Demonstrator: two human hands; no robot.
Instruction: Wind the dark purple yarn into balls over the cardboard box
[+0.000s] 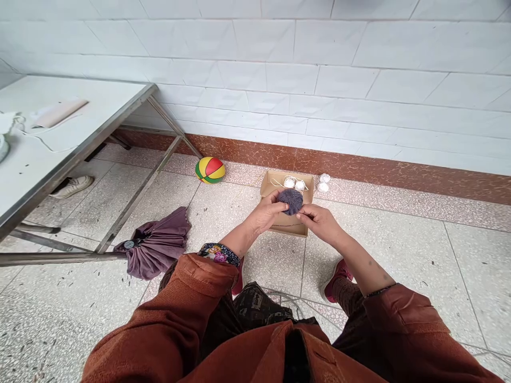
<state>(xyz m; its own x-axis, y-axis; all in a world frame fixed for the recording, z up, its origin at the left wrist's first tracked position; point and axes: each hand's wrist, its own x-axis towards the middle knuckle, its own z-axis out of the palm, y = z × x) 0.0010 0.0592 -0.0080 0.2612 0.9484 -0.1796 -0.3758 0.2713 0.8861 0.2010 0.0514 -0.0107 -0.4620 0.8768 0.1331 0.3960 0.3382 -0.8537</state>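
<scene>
Yarn ball (290,201), dark slate-purple, held over an open cardboard box (293,230).

In the head view, our left hand (270,211) has its fingers clamped on the yarn ball from the left, while our right hand (319,223) has its thumb and fingers at the lower right edge; we cannot tell whether these pinch the yarn ball itself or a strand. Beyond it we see two white yarn balls (289,182) in the far part of the box, with a loose white strand, and two more white balls (323,187) on the terrazzo floor (275,266) just to the right. To our left, a yellow, red and green play ball (210,170) rests near a leg of the metal-framed counter (115,91), and a purple umbrella (159,242) lies beside the frame.
</scene>
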